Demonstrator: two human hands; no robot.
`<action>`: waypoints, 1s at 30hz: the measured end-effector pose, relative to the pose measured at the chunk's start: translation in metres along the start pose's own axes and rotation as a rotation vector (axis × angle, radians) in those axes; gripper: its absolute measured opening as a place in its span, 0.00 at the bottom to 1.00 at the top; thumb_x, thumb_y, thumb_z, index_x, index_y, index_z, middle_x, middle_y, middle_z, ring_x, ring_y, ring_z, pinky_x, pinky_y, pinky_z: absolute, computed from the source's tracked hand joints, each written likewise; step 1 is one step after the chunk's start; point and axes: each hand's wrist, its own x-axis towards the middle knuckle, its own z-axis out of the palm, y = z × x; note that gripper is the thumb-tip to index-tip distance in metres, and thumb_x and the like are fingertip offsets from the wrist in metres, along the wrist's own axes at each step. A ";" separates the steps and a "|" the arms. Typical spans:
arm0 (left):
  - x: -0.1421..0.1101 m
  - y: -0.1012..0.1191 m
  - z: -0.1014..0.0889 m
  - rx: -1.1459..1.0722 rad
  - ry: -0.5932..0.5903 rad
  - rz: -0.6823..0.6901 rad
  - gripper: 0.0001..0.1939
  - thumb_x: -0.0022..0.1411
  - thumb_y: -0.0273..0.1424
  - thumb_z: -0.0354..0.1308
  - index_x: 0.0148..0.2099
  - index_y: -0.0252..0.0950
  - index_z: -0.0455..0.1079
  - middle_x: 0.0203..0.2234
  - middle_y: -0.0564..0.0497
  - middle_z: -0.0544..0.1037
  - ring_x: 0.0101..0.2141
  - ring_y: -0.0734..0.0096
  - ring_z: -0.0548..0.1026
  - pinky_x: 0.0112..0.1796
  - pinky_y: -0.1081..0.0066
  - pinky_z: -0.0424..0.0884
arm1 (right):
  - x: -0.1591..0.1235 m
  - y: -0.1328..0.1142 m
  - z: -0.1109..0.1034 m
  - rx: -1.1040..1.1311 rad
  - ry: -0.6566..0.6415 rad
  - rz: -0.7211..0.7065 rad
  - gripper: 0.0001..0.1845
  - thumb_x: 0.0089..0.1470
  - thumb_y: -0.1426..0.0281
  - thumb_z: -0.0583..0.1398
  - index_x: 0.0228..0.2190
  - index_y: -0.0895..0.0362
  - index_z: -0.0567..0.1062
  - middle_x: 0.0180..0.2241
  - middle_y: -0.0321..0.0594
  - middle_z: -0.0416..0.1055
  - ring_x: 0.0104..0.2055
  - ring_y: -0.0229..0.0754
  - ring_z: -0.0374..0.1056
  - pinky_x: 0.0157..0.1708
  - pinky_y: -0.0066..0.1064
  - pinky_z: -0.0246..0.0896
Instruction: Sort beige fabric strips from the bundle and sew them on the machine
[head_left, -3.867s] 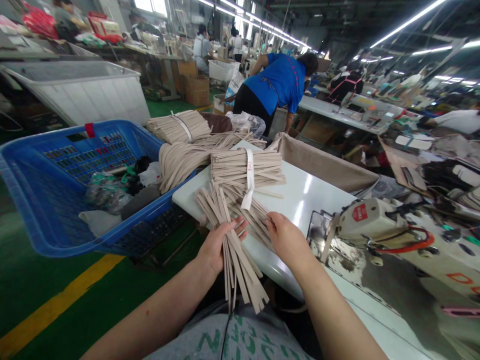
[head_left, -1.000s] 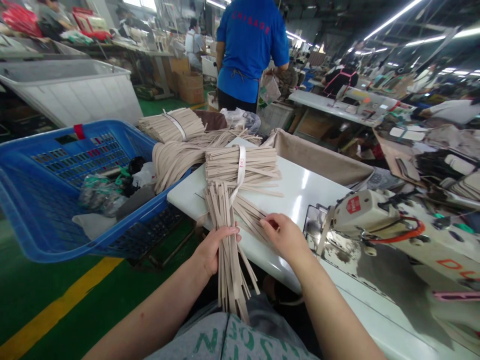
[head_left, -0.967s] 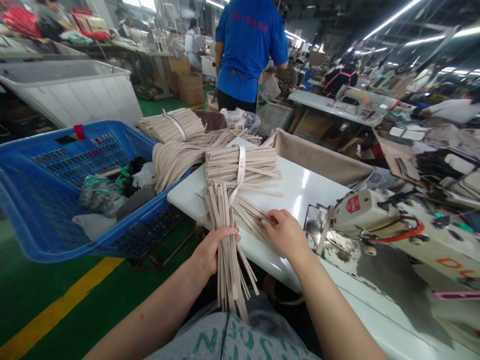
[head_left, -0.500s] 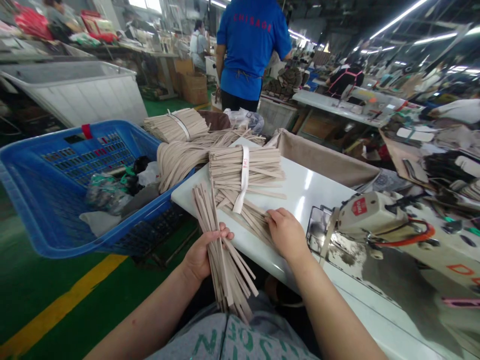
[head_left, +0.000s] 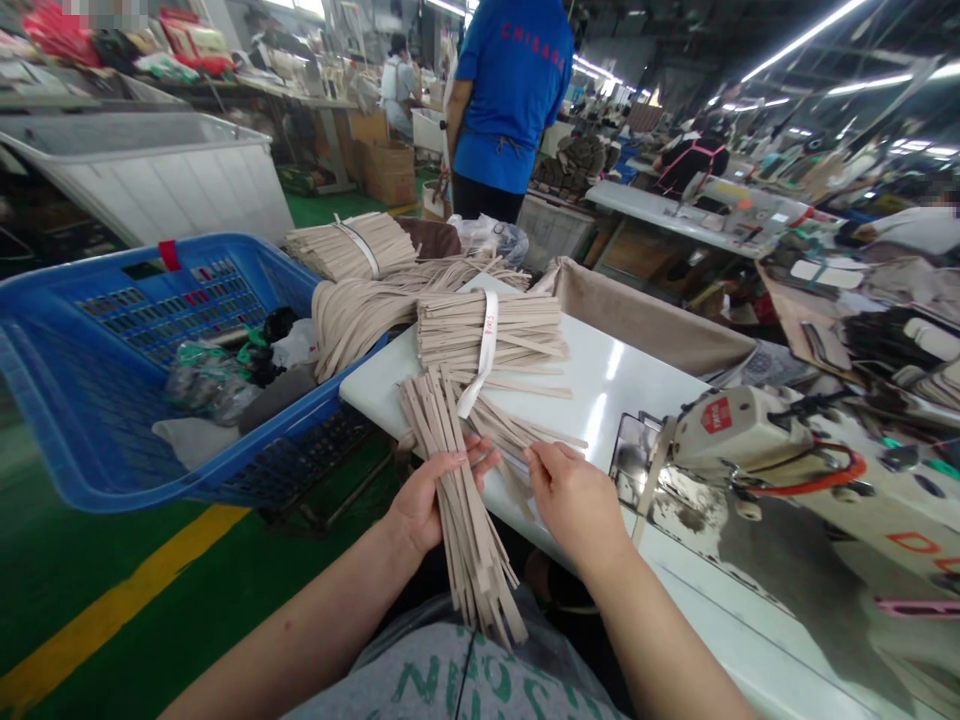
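Okay, beige strip bunch (head_left: 469, 530) is in the left hand (head_left: 421, 500), in front of the worktop's near edge: thumb across the top, fingers curled behind and partly open. Right hand (head_left: 576, 500) is pinched nearly closed at the loose strips (head_left: 514, 428) on the worktop (head_left: 589, 360); can't tell what's between its fingertips.

Just beyond, banded bundle (head_left: 442, 330) lies flat, white band (head_left: 488, 350) marked in red handwriting, too small to read for sure. Sewing machine (head_left: 757, 430) on the right: red badge (head_left: 717, 415), blurred lettering; orange "DL" on the body, rest cut off by the frame. Blue shirt (head_left: 510, 100) on a person behind has red letters starting "CHI", remainder unclear. Green print on the wearer's grey top, only partly in frame.

Worktop is white, glossy, with light streaks. Blue basket (head_left: 52, 460) to the left, bagged items inside; looped strips (head_left: 349, 320) over its rim. Green floor (head_left: 172, 650), yellow line (head_left: 135, 590). Sewing hall behind, far stations blurred.
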 end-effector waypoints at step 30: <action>0.009 0.009 -0.014 -0.030 -0.068 -0.087 0.10 0.52 0.22 0.61 0.40 0.30 0.70 0.25 0.52 0.73 0.26 0.72 0.76 0.29 0.73 0.76 | 0.008 -0.003 0.049 0.685 -0.168 0.032 0.13 0.58 0.62 0.61 0.42 0.57 0.75 0.37 0.41 0.74 0.38 0.42 0.70 0.41 0.33 0.66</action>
